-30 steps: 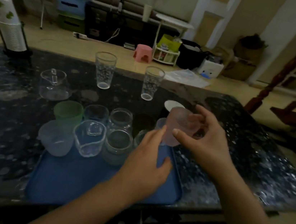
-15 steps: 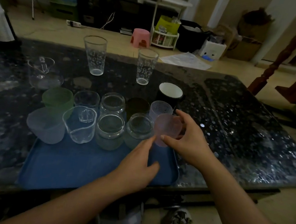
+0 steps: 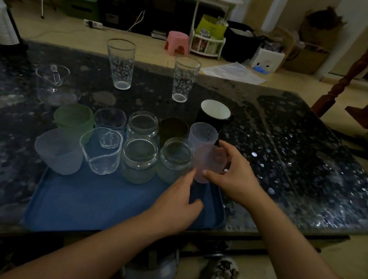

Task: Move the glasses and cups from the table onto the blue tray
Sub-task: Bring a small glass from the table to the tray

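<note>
Your right hand [image 3: 232,176] grips a frosted pink plastic cup [image 3: 209,163], matt and translucent. Just left of that grip stand two clear, smooth glass jars [image 3: 175,159], glossy at the rims. Behind the grip sit a cloudy lilac plastic cup [image 3: 203,133] and a glossy black ceramic-looking mug with a white inside [image 3: 214,115]. Under the grip lies the smooth blue plastic tray [image 3: 100,201], semi-matt. The dark speckled stone table [image 3: 293,153] to the right of your grip is polished and reflective. Far beyond, two clear patterned glass tumblers [image 3: 119,64] shine.
</note>
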